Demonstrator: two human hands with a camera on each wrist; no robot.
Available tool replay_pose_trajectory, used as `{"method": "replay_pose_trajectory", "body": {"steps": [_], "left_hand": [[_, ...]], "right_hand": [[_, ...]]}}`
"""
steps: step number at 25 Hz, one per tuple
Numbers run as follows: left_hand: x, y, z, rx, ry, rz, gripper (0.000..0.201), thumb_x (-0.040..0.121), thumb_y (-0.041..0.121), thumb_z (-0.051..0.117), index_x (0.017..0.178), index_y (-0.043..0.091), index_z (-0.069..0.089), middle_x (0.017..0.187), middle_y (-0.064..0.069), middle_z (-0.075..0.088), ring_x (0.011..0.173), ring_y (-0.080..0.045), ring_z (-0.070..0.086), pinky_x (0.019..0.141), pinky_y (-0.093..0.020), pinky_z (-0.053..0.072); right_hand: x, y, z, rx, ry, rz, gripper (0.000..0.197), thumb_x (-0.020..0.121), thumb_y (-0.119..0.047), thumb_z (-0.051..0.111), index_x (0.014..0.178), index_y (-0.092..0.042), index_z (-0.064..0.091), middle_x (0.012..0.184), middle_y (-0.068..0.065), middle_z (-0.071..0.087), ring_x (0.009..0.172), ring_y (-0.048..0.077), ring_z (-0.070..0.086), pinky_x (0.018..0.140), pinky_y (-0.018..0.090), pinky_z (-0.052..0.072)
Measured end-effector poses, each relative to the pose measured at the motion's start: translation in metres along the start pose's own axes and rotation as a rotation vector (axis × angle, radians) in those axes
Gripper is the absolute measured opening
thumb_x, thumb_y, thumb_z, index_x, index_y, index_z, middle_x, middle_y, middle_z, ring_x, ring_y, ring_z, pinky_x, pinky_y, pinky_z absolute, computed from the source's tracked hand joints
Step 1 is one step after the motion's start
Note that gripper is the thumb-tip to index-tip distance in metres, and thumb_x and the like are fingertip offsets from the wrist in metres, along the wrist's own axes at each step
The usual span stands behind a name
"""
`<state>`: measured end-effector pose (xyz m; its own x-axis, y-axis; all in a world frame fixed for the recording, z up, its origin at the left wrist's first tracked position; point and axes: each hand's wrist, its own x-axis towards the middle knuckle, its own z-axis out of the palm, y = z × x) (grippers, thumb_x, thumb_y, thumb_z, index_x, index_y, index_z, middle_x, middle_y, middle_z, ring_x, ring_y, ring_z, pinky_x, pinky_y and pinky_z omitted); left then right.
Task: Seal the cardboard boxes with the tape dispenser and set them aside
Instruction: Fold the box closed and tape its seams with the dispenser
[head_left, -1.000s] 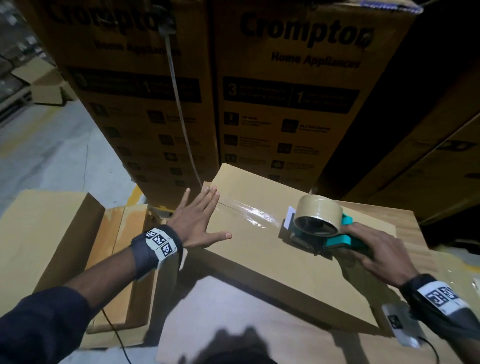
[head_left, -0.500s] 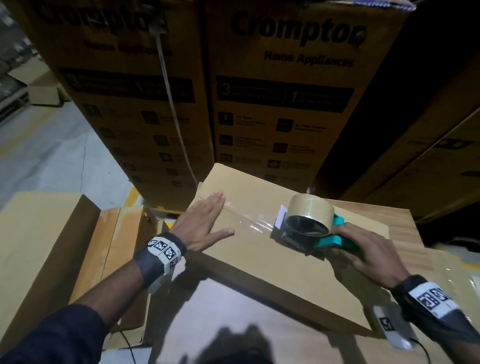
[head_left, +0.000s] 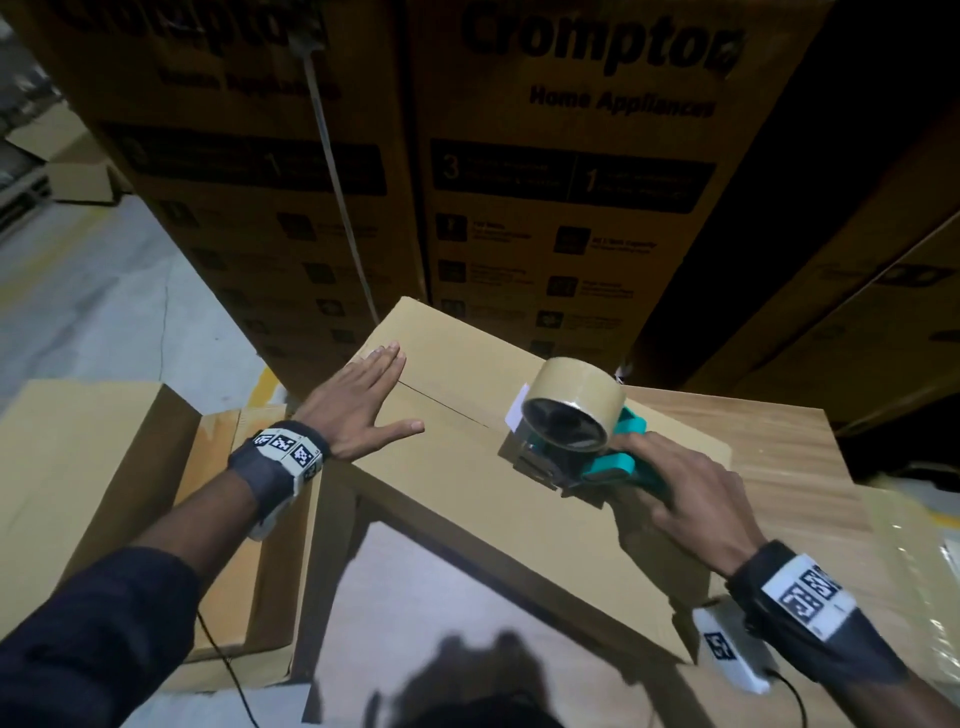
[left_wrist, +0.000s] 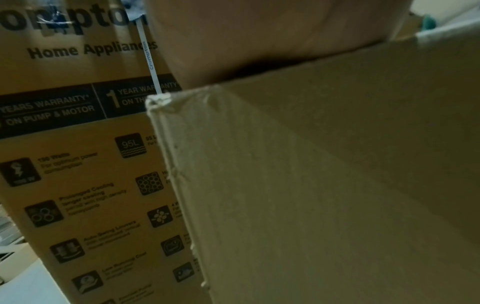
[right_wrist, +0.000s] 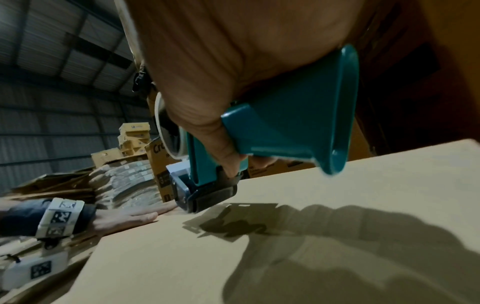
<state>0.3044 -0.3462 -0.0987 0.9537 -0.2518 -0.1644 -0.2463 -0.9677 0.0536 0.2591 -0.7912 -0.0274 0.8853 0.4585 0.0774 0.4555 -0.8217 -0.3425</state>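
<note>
Gripping noted: tape dispenser (head_left: 574, 441) was clenched in right hand (head_left: 680, 493) | left hand (head_left: 358, 400) was laid flat, fingers straight, on cardboard box (head_left: 498, 519) | seam apparently taped.

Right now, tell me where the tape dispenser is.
In the head view the teal tape dispenser sits on top of the cardboard box, right of centre, gripped by the right hand; the left hand lies flat at the box's left end.

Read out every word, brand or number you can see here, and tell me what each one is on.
"Crompton Home Appliances": big printed carton.
"3" and "1": its black band; small print blurred.
"Home Appliances", "YEARS WARRANTY* ON PUMP & MOTOR", "1 YEAR WARRANTY", "95L": left carton.
"Crompton": its white strap.
Icon captions: too blurred.
</note>
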Motion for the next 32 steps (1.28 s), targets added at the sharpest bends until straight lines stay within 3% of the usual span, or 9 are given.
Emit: {"method": "replay_pose_trajectory", "body": {"steps": [2,4,7,10,16,24,27,29,32], "left_hand": [[-0.001,-0.001,0.000,-0.005,0.010,0.006,0.106,0.088,0.091,0.013,0.162,0.019,-0.011,0.169,-0.001,-0.016,0.157,-0.016,-0.010,0.129,-0.040,0.006],[0.000,0.000,0.001,-0.011,0.020,0.015,0.106,0.088,0.090,0.014,0.162,0.019,-0.011,0.169,-0.001,-0.016,0.157,-0.016,-0.009,0.129,-0.039,0.005],[-0.001,-0.001,0.001,-0.014,0.032,0.018,0.105,0.089,0.090,0.015,0.162,0.019,-0.010,0.169,0.000,-0.015,0.157,-0.016,-0.008,0.129,-0.040,0.006],[-0.001,-0.002,0.002,-0.024,0.035,0.016,0.105,0.089,0.090,0.016,0.163,0.019,-0.008,0.169,0.000,-0.013,0.157,-0.016,-0.007,0.129,-0.042,0.008],[-0.001,0.000,0.003,-0.024,0.042,0.017,0.107,0.088,0.091,0.015,0.163,0.018,-0.007,0.169,-0.001,-0.013,0.157,-0.017,-0.006,0.129,-0.042,0.007],[-0.003,0.006,0.003,-0.028,0.034,0.007,0.110,0.084,0.094,0.015,0.163,0.020,-0.009,0.169,-0.001,-0.014,0.157,-0.018,-0.009,0.128,-0.043,0.003],[-0.007,0.023,-0.001,-0.032,-0.021,0.091,0.115,0.080,0.097,0.016,0.163,0.022,-0.010,0.169,0.002,-0.017,0.156,-0.015,-0.015,0.128,-0.041,-0.001],[-0.009,0.045,-0.003,-0.022,-0.073,0.191,0.115,0.080,0.098,0.017,0.162,0.023,-0.012,0.168,0.004,-0.019,0.155,-0.014,-0.017,0.129,-0.042,-0.001],[-0.008,0.093,-0.002,-0.022,-0.131,0.305,0.117,0.080,0.098,0.021,0.161,0.023,-0.015,0.168,0.003,-0.021,0.155,-0.014,-0.019,0.129,-0.041,-0.004]], "right_hand": [[-0.015,0.012,-0.009,-0.053,-0.024,-0.010,0.080,0.071,-0.009,0.089,0.131,-0.043,0.050,0.111,-0.007,0.071,0.082,0.015,0.065,0.052,0.015,0.044],[-0.034,0.027,-0.018,-0.092,-0.014,-0.006,0.082,0.067,-0.006,0.091,0.130,-0.039,0.052,0.108,-0.004,0.072,0.080,0.017,0.065,0.056,0.010,0.037],[-0.064,0.046,-0.032,-0.145,0.047,0.018,0.082,0.062,-0.002,0.093,0.126,-0.034,0.054,0.108,0.003,0.074,0.078,0.027,0.070,0.051,0.030,0.054],[-0.096,0.072,-0.041,-0.196,0.073,0.089,0.083,0.057,0.001,0.095,0.121,-0.032,0.054,0.109,0.006,0.075,0.078,0.036,0.072,0.050,0.047,0.058],[-0.135,0.108,-0.042,-0.118,0.098,0.180,0.059,0.071,-0.007,0.090,0.110,-0.033,0.056,0.104,-0.001,0.071,0.080,0.031,0.069,0.053,0.049,0.056],[-0.137,0.105,-0.036,-0.056,0.145,0.163,0.060,0.070,-0.003,0.090,0.112,-0.033,0.058,0.103,0.000,0.072,0.080,0.030,0.069,0.058,0.042,0.057],[-0.140,0.109,-0.032,-0.074,0.160,0.146,0.051,0.076,-0.005,0.087,0.113,-0.028,0.061,0.105,0.004,0.072,0.081,0.033,0.070,0.059,0.043,0.058],[-0.141,0.112,-0.029,-0.083,0.169,0.160,0.058,0.068,0.001,0.091,0.116,-0.020,0.065,0.108,0.009,0.073,0.082,0.036,0.071,0.060,0.048,0.060],[-0.141,0.112,-0.028,-0.079,0.157,0.159,0.065,0.066,0.000,0.092,0.118,-0.025,0.060,0.111,0.007,0.073,0.085,0.034,0.070,0.060,0.049,0.060]]}}
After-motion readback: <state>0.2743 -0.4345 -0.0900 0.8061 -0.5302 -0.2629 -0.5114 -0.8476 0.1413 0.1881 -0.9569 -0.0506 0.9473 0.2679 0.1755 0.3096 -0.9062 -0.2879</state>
